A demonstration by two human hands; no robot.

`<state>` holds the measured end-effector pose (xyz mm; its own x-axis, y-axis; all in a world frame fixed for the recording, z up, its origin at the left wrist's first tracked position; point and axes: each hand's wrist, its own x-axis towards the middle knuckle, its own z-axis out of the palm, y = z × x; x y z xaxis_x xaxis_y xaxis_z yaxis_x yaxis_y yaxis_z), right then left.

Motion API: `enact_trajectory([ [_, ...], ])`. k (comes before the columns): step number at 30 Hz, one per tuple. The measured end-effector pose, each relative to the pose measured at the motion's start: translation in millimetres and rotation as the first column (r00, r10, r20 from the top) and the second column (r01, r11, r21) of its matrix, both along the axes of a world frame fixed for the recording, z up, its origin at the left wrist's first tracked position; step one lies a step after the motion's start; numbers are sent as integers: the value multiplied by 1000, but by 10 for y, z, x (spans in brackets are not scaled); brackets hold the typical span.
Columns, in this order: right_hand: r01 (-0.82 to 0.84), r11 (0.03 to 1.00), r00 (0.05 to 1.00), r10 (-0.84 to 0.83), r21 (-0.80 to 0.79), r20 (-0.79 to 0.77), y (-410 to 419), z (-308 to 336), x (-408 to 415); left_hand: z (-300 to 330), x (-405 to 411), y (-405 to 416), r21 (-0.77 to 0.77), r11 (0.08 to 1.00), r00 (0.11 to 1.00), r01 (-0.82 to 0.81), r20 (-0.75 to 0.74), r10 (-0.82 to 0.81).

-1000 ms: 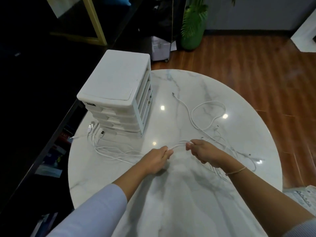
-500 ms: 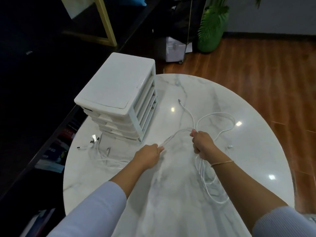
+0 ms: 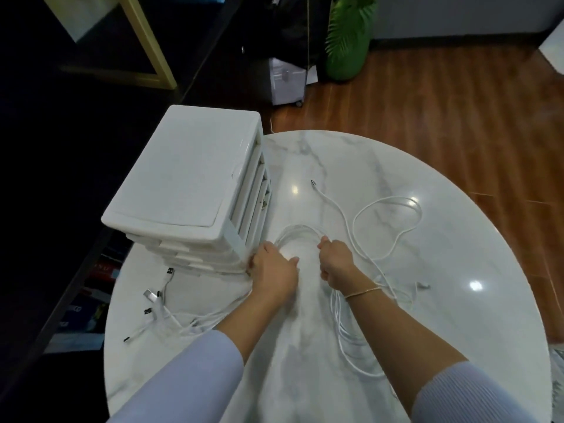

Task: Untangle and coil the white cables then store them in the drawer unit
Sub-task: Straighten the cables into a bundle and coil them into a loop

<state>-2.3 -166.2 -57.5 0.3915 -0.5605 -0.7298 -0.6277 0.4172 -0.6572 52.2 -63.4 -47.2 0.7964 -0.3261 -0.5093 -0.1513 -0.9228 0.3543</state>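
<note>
Several white cables [image 3: 387, 203] lie tangled across the round marble table [image 3: 457, 300]. My left hand [image 3: 273, 274] and my right hand [image 3: 337, 264] are both shut on the same bundle of strands, which arches between them in a loop [image 3: 297, 233]. More cable hangs below my right wrist. Loose plug ends [image 3: 151, 294] lie at the left, in front of the white drawer unit [image 3: 186, 184], whose drawers look pushed in. My left hand is right beside the unit's front corner.
The table's left edge borders a dark shelf with books [image 3: 91, 288] below. A green potted plant [image 3: 346, 35] and a white box on wheels [image 3: 287, 83] stand on the wooden floor beyond the table.
Both hands have moved left toward the drawer unit and closer together. The cable stretch between them has gone from taut to an arched loop. The camera tilted further down.
</note>
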Motion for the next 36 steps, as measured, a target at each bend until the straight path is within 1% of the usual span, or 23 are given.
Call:
enact_trajectory([
  [2, 16, 1000, 1000, -16, -14, 1, 2, -29, 23, 16, -135, 16, -19, 981, 955, 193, 233, -184],
  [3, 23, 999, 1000, -23, -32, 1, 0, -45, 18, -10, -165, 9, -99, 962, 931, 253, 295, -214],
  [4, 22, 999, 1000, -22, -46, -6, 3, -52, 10, -7, -169, -21, -171, 946, 928, 276, 303, -217],
  [5, 16, 998, 1000, -17, -63, -16, 2, -65, 1, -13, -139, -42, -191, 940, 933, 283, 280, -225],
  [7, 10, 997, 1000, -12, -80, -20, -7, -85, -21, 11, -125, -129, -116, 950, 933, 289, 257, -253],
  [10, 34, 997, 999, -34, -64, -10, -16, -121, -53, 85, -156, -224, -21, 968, 958, 251, 146, -246],
  [12, 48, 998, 998, -49, -43, -26, -47, -87, -66, 114, -203, -241, 23, 951, 943, 309, 124, -309],
  [14, -62, 993, 993, 51, -101, -106, -86, -32, -75, 149, -198, -211, 91, 926, 907, 365, 187, -376],
  [16, -101, 979, 985, 73, -175, -156, -153, -10, -104, 205, -186, -185, 125, 906, 854, 405, 303, -423],
  [17, -109, 979, 982, 79, -173, -171, -191, -39, -113, 233, -192, -184, 92, 904, 837, 416, 349, -421],
  [18, -75, 986, 989, 55, -151, -136, -209, -57, -110, 261, -202, -193, 22, 911, 849, 412, 354, -392],
  [19, -113, 979, 989, 95, -169, -115, -205, -56, -106, 271, -196, -221, -78, 925, 900, 372, 273, -339],
  [20, -58, 985, 996, 46, -164, -76, -172, -41, -104, 286, -179, -268, -172, 944, 958, 280, 109, -265],
  [21, -42, 986, 998, 33, -163, -57, -136, -29, -101, 277, -149, -335, -235, 960, 980, 150, -93, -176],
  [22, -55, 981, 998, 45, -186, -54, -104, -28, -101, 242, -110, -429, -265, 964, 957, 15, -276, -90],
  [23, -79, 974, 996, 69, -213, -54, -78, -32, -106, 202, -77, -522, -268, 959, 911, -89, -412, -31],
  [24, -107, 966, 994, 98, -235, -50, -50, -15, -107, 187, -59, -601, -268, 949, 869, -164, -495, 10],
  [27, -189, 935, 982, 190, -300, -27, 29, 26, -94, 87, 5, -742, -300, 861, 750, -410, -649, 131],
  [28, -172, 938, 983, 182, -300, 5, 58, 28, -93, 45, 37, -758, -307, 822, 700, -479, -698, 147],
  [31, -47, 997, 977, 59, -63, 203, 90, 36, -171, 54, 102, -732, -309, 768, 609, -561, -783, 130],
  [33, -12, 994, 954, -22, 110, 298, 87, 37, -266, 74, 127, -716, -298, 734, 556, -610, -821, 129],
  [34, 3, 988, 949, -51, 153, 311, 89, 41, -310, 102, 120, -715, -298, 722, 538, -625, -834, 121],
  [36, 43, 987, 960, -84, 152, 267, 97, 58, -366, 127, 99, -722, -307, 705, 526, -640, -844, 110],
])
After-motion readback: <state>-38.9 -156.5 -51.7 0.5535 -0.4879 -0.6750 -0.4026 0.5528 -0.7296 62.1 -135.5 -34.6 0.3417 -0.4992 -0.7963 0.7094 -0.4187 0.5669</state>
